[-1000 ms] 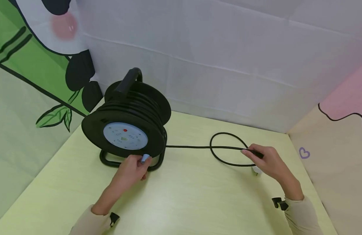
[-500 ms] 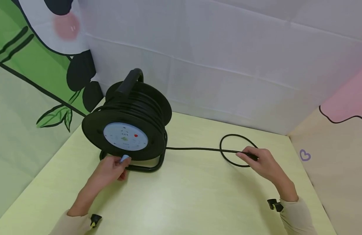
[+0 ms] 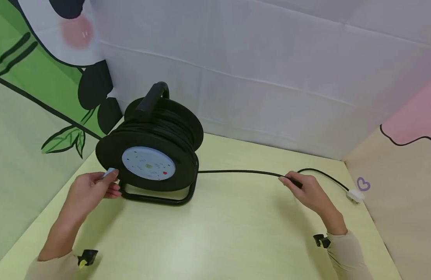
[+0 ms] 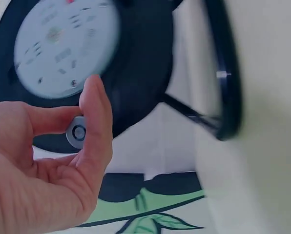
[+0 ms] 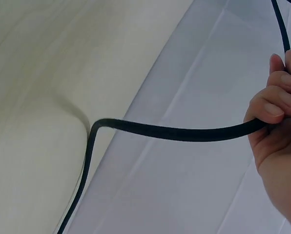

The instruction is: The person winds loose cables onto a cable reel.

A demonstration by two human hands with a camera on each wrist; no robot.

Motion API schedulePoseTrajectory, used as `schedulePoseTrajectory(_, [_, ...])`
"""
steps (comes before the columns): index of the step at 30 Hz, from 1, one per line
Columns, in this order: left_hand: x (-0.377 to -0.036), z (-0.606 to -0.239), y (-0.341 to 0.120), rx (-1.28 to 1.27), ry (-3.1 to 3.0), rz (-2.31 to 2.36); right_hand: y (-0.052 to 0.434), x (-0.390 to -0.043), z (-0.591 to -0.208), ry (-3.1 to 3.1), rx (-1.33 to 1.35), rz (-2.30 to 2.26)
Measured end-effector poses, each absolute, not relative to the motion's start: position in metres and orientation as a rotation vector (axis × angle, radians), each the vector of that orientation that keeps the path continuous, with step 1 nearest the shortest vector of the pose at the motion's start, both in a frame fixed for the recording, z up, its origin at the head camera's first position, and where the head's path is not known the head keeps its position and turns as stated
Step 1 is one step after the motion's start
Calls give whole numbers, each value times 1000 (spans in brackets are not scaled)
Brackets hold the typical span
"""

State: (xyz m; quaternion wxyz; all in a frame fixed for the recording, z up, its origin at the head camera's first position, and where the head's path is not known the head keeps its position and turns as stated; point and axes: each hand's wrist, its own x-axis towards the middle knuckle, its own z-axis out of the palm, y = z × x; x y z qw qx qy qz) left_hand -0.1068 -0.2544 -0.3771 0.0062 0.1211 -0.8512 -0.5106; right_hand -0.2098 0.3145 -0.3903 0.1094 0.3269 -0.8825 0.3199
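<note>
A black cable reel [image 3: 149, 140] with a pale blue socket face [image 3: 149, 163] stands at the left of the table on its tubular frame. My left hand [image 3: 91, 190] pinches the reel's small blue crank knob [image 3: 111, 171] between thumb and finger at the disc's lower left edge. In the left wrist view the knob's round end [image 4: 77, 132] shows between them. My right hand [image 3: 307, 192] grips the black cable [image 3: 239, 171], which runs taut from the reel. Past that hand, the cable's tail ends in a white plug [image 3: 356, 195] lying on the table.
The reel's black carrying handle [image 3: 155, 99] rises on top, and its frame foot [image 3: 156, 200] rests on the pale wooden table [image 3: 208, 241]. A white cloth wall [image 3: 257, 77] stands close behind, with printed panels at left and right.
My left hand has moved left and up with the knob, turning the reel clockwise. The cable loop by my right hand has gone, and the plug now shows at the right.
</note>
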Motion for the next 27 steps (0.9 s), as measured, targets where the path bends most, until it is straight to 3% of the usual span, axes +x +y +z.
schedulePoseTrajectory(10, [-109, -318, -252, 322, -2281, -1914, 304, -214, -409, -2713, 919, 948])
schedulePoseTrajectory(19, [-113, -285, -192, 138, -2256, -1824, 293, -216, -412, -2725, 953, 948])
schedulePoseTrajectory(27, [-115, -284, -144, -58, -2344, -1769, 278, -218, -416, -2684, 1044, 941])
